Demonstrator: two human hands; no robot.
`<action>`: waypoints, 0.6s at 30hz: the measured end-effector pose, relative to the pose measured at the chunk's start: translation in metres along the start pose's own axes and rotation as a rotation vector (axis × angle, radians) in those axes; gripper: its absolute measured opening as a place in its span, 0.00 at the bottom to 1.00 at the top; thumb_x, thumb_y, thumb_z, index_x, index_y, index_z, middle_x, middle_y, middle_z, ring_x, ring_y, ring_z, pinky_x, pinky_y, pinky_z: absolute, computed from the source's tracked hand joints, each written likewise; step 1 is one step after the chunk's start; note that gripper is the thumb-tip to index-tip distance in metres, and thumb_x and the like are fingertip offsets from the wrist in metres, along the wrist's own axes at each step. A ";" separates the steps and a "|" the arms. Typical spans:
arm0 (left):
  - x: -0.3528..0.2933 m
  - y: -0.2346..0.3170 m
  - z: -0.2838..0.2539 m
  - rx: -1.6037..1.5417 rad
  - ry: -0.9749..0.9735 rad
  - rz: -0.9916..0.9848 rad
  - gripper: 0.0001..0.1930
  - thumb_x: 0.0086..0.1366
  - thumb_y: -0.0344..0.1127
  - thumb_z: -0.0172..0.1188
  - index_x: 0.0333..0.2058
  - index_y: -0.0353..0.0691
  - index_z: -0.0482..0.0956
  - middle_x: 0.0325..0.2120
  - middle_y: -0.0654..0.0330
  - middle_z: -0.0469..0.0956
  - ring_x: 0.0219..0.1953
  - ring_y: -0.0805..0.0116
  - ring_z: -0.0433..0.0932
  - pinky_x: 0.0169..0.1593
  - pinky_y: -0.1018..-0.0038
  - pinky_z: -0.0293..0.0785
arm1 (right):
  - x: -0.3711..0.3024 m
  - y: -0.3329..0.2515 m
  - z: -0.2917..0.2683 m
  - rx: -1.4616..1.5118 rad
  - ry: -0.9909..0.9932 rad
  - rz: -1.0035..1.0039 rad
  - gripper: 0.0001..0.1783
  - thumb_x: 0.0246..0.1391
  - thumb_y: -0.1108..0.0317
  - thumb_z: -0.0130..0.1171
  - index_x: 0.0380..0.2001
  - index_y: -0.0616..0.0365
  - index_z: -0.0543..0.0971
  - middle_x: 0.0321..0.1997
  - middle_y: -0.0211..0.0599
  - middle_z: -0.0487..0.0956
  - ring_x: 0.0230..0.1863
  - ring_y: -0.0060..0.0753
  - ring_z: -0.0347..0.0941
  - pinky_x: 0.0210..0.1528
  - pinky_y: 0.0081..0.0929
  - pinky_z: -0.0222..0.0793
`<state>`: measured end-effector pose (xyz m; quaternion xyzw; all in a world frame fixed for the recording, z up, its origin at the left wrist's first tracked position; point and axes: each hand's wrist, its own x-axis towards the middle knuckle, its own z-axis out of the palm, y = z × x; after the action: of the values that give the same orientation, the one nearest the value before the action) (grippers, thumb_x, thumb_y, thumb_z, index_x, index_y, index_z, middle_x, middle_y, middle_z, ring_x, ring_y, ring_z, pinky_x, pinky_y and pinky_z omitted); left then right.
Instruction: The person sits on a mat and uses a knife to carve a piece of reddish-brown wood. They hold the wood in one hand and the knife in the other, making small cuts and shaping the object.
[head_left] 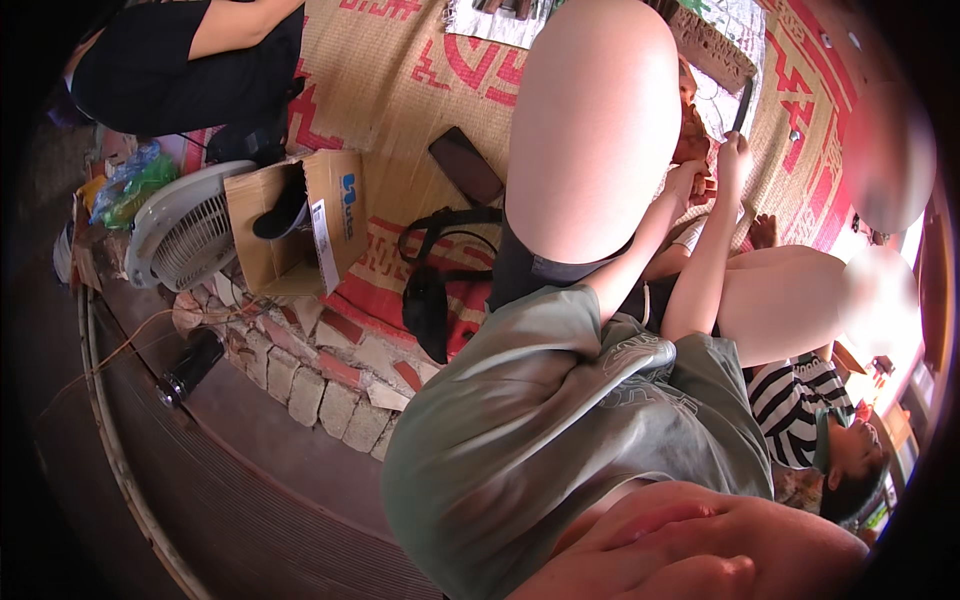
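Blue lettering [349, 205] and an illegible white label [325, 245] mark the cardboard box [265, 250]. My right fingers [737, 146] grip a slim dark tool [744, 105]; whether my left fingers [692, 170] hold the reddish-brown piece [691, 135] beside them, partly behind my leg [595, 130], I can't tell.

Fisheye view, bright right, dim left
Right edge glares, patches blurred; mat [350, 100] well lit, lower-left floor [300, 490] shadowed

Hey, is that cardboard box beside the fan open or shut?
Open: the cardboard box shows its inside between raised sides, and a dark object is visible in it.
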<state>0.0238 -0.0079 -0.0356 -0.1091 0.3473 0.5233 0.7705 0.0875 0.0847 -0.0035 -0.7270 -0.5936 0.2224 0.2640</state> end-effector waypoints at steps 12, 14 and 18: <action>0.008 0.008 0.001 0.020 0.027 -0.096 0.13 0.46 0.38 0.55 0.31 0.40 0.70 0.24 0.57 0.75 0.25 0.61 0.77 0.24 0.73 0.71 | 0.004 -0.027 -0.034 -0.020 -0.364 -0.046 0.18 0.50 0.55 0.52 0.24 0.60 0.79 0.10 0.28 0.64 0.15 0.18 0.56 0.18 0.23 0.53; 0.014 -0.001 0.001 0.014 0.004 -0.122 0.12 0.47 0.38 0.53 0.31 0.41 0.68 0.24 0.57 0.75 0.25 0.60 0.77 0.23 0.73 0.70 | -0.001 -0.034 -0.052 -0.073 -0.309 -0.013 0.19 0.48 0.53 0.54 0.23 0.61 0.78 0.10 0.34 0.64 0.15 0.22 0.57 0.20 0.27 0.57; 0.015 0.002 -0.001 0.001 -0.008 -0.151 0.10 0.46 0.37 0.54 0.28 0.43 0.69 0.24 0.57 0.75 0.24 0.60 0.77 0.23 0.74 0.69 | -0.002 -0.036 -0.063 -0.220 -0.371 0.038 0.20 0.44 0.48 0.56 0.24 0.56 0.80 0.12 0.37 0.69 0.17 0.27 0.65 0.24 0.30 0.62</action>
<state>0.0244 0.0036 -0.0456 -0.1324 0.3353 0.4639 0.8092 0.1011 0.0810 0.0679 -0.7091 -0.6390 0.2909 0.0650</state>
